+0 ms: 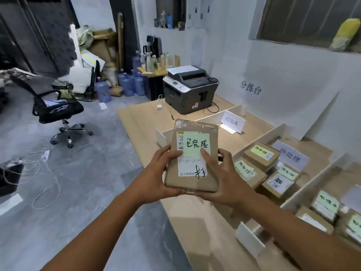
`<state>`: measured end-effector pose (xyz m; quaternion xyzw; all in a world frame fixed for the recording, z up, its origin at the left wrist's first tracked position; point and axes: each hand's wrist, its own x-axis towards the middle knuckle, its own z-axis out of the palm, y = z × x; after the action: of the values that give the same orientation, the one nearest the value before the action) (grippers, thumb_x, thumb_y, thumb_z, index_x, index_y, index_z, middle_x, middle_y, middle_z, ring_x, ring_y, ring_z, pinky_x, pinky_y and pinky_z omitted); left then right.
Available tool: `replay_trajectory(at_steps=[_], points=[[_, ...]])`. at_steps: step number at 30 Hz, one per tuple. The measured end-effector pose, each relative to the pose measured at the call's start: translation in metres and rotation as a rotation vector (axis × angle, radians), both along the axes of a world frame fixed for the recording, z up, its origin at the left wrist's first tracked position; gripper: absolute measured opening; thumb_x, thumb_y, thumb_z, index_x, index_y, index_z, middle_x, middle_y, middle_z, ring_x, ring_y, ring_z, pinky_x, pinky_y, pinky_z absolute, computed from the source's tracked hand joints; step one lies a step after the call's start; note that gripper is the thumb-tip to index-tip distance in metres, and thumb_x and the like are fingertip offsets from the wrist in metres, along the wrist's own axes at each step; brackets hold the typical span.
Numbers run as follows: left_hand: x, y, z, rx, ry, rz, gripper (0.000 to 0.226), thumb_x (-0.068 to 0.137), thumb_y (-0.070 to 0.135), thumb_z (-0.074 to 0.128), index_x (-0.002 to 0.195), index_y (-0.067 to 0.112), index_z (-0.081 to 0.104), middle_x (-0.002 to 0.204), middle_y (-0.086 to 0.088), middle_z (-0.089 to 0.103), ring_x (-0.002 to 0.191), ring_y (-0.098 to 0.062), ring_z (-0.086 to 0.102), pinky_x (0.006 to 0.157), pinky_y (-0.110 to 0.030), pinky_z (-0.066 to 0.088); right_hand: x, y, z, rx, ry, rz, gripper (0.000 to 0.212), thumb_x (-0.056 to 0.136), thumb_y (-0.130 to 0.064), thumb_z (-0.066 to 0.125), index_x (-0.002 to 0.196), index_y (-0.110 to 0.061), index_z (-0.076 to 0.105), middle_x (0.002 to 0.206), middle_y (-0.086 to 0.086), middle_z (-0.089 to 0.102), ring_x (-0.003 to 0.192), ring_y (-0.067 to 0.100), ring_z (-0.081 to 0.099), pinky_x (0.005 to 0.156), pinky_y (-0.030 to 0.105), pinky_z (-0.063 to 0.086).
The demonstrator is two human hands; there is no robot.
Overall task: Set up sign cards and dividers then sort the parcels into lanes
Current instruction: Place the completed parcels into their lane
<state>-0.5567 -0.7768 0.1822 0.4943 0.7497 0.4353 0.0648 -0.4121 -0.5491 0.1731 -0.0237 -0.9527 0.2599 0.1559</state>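
I hold a brown cardboard parcel [192, 173] with a green sticky note reading 已完成 up in front of me, above the table's near edge. My left hand [158, 177] grips its left side, thumb on the label. My right hand [220, 178] grips its right side, thumb on the note. A white sign card [232, 122] reading 已完成 stands in the far lane. A second sign card [291, 155] stands in the middle lane, behind several parcels [261, 155] with green notes. White dividers [259, 141] separate the lanes. More parcels [324, 206] lie in the near right lane.
A printer [190, 89] sits at the far end of the wooden table [140, 116]. A white charger [159, 107] and a pen lie near it. An office chair [58, 110] and loose cables [39, 173] are on the floor to the left. Water jugs [127, 85] stand at the back.
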Motion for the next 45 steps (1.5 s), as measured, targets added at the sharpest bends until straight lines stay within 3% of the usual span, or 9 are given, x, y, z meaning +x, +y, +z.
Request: replay_trajectory(at_steps=[4, 9, 13, 16, 22, 26, 29, 37, 45], points=[[-0.079, -0.015, -0.007, 0.025, -0.033, 0.049, 0.104, 0.066, 0.031, 0.097, 0.149, 0.041, 0.035, 0.161, 0.010, 0.021, 0.146, 0.000, 0.030, 0.111, -0.018, 0.041, -0.090, -0.008, 0.003, 0.010, -0.018, 0.063, 0.120, 0.066, -0.079, 0.072, 0.156, -0.056, -0.003, 0.153, -0.005, 0.004, 0.147, 0.019, 0.015, 0.109, 0.039, 0.049], [-0.189, -0.020, -0.033, 0.066, -0.032, 0.023, 0.104, 0.066, 0.033, 0.097, 0.149, 0.042, 0.035, 0.162, 0.011, 0.022, 0.147, -0.004, 0.033, 0.112, -0.024, 0.043, -0.194, -0.019, -0.011, 0.015, -0.061, 0.030, 0.117, 0.063, -0.090, 0.063, 0.154, -0.059, -0.003, 0.155, -0.008, 0.001, 0.147, 0.021, 0.022, 0.108, 0.034, 0.050], [-0.275, -0.013, -0.040, 0.049, -0.038, -0.066, 0.103, 0.065, 0.040, 0.095, 0.147, 0.047, 0.033, 0.160, 0.015, 0.021, 0.145, -0.003, 0.034, 0.111, -0.029, 0.046, -0.260, -0.026, -0.015, -0.001, -0.075, -0.056, 0.118, 0.067, -0.080, 0.072, 0.154, -0.060, -0.004, 0.155, -0.014, -0.001, 0.147, 0.018, 0.020, 0.103, 0.031, 0.053], [-0.332, 0.013, -0.035, 0.010, -0.048, -0.185, 0.104, 0.064, 0.046, 0.094, 0.147, 0.051, 0.031, 0.160, 0.016, 0.021, 0.146, -0.004, 0.033, 0.111, -0.031, 0.047, -0.287, -0.019, -0.012, -0.035, -0.078, -0.166, 0.117, 0.068, -0.079, 0.072, 0.155, -0.058, -0.004, 0.157, -0.012, 0.000, 0.148, 0.018, 0.018, 0.109, 0.032, 0.048], [-0.385, 0.119, -0.048, -0.086, -0.040, -0.444, 0.105, 0.065, 0.054, 0.090, 0.148, 0.054, 0.026, 0.161, 0.023, 0.017, 0.145, 0.000, 0.033, 0.111, -0.032, 0.047, -0.292, 0.034, -0.031, -0.090, -0.135, -0.411, 0.112, 0.073, -0.075, 0.072, 0.154, -0.059, -0.004, 0.155, -0.017, -0.001, 0.145, 0.007, 0.016, 0.117, 0.027, 0.034], [-0.410, 0.207, -0.079, -0.208, -0.031, -0.574, 0.107, 0.065, 0.053, 0.090, 0.147, 0.051, 0.022, 0.154, 0.032, 0.019, 0.138, 0.010, 0.032, 0.113, -0.025, 0.042, -0.299, 0.086, -0.066, -0.156, -0.197, -0.551, 0.112, 0.069, -0.085, 0.064, 0.153, -0.060, -0.005, 0.156, -0.014, -0.002, 0.151, 0.015, 0.015, 0.120, 0.033, 0.031], [-0.428, 0.281, -0.107, -0.320, 0.002, -0.636, 0.108, 0.066, 0.041, 0.091, 0.150, 0.033, 0.024, 0.155, 0.015, 0.025, 0.136, 0.000, 0.033, 0.110, -0.023, 0.038, -0.317, 0.136, -0.099, -0.215, -0.248, -0.630, 0.113, 0.068, -0.083, 0.064, 0.154, -0.058, -0.005, 0.157, -0.012, -0.004, 0.151, 0.020, 0.016, 0.122, 0.040, 0.031], [-0.494, 0.454, -0.186, -0.534, -0.064, -0.687, 0.110, 0.064, 0.021, 0.094, 0.146, 0.031, 0.022, 0.153, 0.004, 0.032, 0.138, -0.014, 0.040, 0.113, -0.035, 0.044, -0.390, 0.283, -0.192, -0.403, -0.310, -0.728, 0.115, 0.064, -0.082, 0.063, 0.153, -0.057, -0.006, 0.155, -0.019, -0.007, 0.152, 0.027, 0.014, 0.124, 0.046, 0.027], [-0.514, 0.532, -0.261, -0.664, -0.141, -0.618, 0.122, 0.059, 0.026, 0.096, 0.150, 0.033, 0.014, 0.150, 0.006, 0.026, 0.133, -0.014, 0.042, 0.104, -0.021, 0.038, -0.428, 0.343, -0.270, -0.420, -0.284, -0.829, 0.109, 0.071, -0.072, 0.067, 0.154, -0.061, -0.004, 0.157, -0.022, -0.004, 0.149, 0.021, 0.014, 0.119, 0.045, 0.032]])
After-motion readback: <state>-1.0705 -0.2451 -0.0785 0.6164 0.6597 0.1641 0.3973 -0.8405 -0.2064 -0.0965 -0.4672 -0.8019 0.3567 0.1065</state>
